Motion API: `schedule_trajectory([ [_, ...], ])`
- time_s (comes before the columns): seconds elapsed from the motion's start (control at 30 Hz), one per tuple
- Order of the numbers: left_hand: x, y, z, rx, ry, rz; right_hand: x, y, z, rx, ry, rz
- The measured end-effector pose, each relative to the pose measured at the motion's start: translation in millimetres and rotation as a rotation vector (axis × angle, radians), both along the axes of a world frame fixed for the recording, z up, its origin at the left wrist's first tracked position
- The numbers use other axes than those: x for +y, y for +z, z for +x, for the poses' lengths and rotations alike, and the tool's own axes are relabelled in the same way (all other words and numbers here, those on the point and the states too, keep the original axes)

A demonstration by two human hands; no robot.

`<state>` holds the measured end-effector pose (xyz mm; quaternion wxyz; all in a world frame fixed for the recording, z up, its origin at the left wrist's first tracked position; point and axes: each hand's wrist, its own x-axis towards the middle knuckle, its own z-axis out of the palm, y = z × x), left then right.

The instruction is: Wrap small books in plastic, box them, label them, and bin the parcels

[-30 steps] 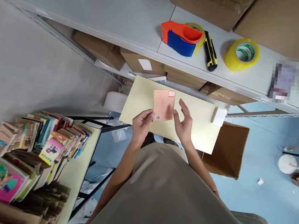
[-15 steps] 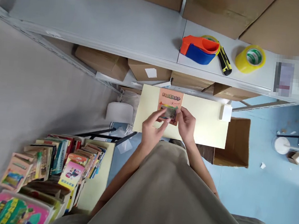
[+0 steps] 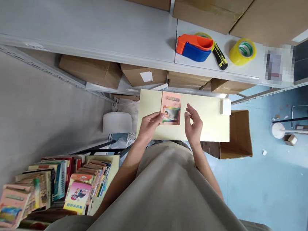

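Over the nine o'clock side of the smooth, pale-yellow rectangular worktop [image 3: 214,124], I have a thin, pink paper booklet [image 3: 171,102], its left edge clamped in the grip of my left hand [image 3: 147,126]. My right hand [image 3: 193,127], touching the booklet half a second ago, is off it, thumb and fingers apart. Beyond, worktop runs toward a white, boxy block [image 3: 226,107] at two o'clock.

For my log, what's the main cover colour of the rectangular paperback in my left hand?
The rectangular paperback is mainly salmon pink, clearest in the head view.
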<state>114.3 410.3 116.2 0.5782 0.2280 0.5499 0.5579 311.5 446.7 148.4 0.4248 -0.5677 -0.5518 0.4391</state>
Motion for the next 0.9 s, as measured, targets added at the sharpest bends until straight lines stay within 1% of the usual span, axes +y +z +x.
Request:
schedule_trajectory([
  [0.03, 0, 2.0, 6, 0.039, 0.018, 0.027, -1, 2.3, -1, -0.003, 0.017, -0.012],
  [0.1, -1, 7.3, 19, 0.126, 0.039, 0.095, -3, 6.8, -5, 0.043, 0.113, -0.089],
  [0.17, -4, 13.1, 33, 0.267, 0.049, 0.167, -4, 9.8, -11, 0.102, 0.177, -0.149],
  [0.27, -12, 19.3, 54, 0.534, 0.058, 0.251, -2, 9.8, -13, 0.143, 0.165, -0.144],
  [0.33, -18, 20.1, 63, 0.605, 0.066, 0.283, 4, 7.4, -7, 0.14, 0.169, -0.124],
  [0.4, -22, 17.8, 65, 0.577, 0.131, 0.254, 14, 4.4, 5, 0.125, 0.208, -0.107],
  [0.5, -25, 10.3, 59, 0.491, 0.321, 0.131, 29, 1.2, 24, 0.121, 0.29, -0.122],
  [0.53, -25, 7.5, 57, 0.442, 0.354, 0.1, 32, 0.5, 30, 0.13, 0.317, -0.14],
  [0.57, -26, 4.9, 55, 0.373, 0.352, 0.082, 35, -0.3, 35, 0.147, 0.339, -0.158],
  [0.67, -29, -0.2, 58, 0.124, 0.239, 0.06, 39, -4.9, 45, 0.201, 0.389, -0.195],
  [0.7, -30, -1.0, 61, 0.071, 0.219, 0.052, 39, -7.8, 47, 0.208, 0.401, -0.207],
  [0.73, -31, -1.6, 65, 0.045, 0.222, 0.041, 40, -11.3, 50, 0.208, 0.411, -0.222],
  [0.8, -33, -2.2, 75, 0.052, 0.272, 0.009, 41, -19.5, 54, 0.196, 0.425, -0.253],
  [0.9, -35, -2.3, 88, 0.136, 0.387, -0.033, 42, -29.2, 59, 0.174, 0.369, -0.205],
])
